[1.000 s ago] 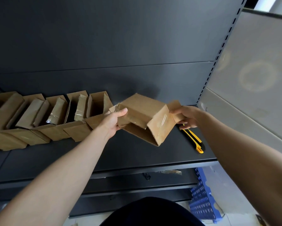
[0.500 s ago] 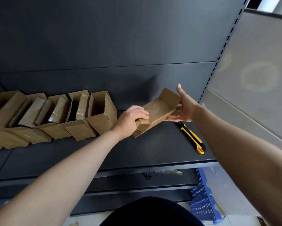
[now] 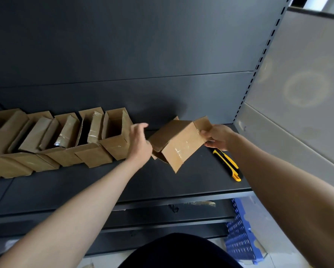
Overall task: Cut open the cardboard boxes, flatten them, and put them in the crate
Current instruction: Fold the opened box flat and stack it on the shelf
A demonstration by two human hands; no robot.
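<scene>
Both forearms bare to the elbow with no sleeves in view, left hand (image 3: 138, 144) and right hand (image 3: 219, 137) bare too, without gloves, rings or watch; dark, near-black garment (image 3: 179, 252) at the near bottom edge.

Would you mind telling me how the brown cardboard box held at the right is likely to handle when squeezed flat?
The brown cardboard box probably collapses easily: its end gapes open. It seems light, since the right hand carries it by one flap. Its glossy tape may feel slippery.
</scene>
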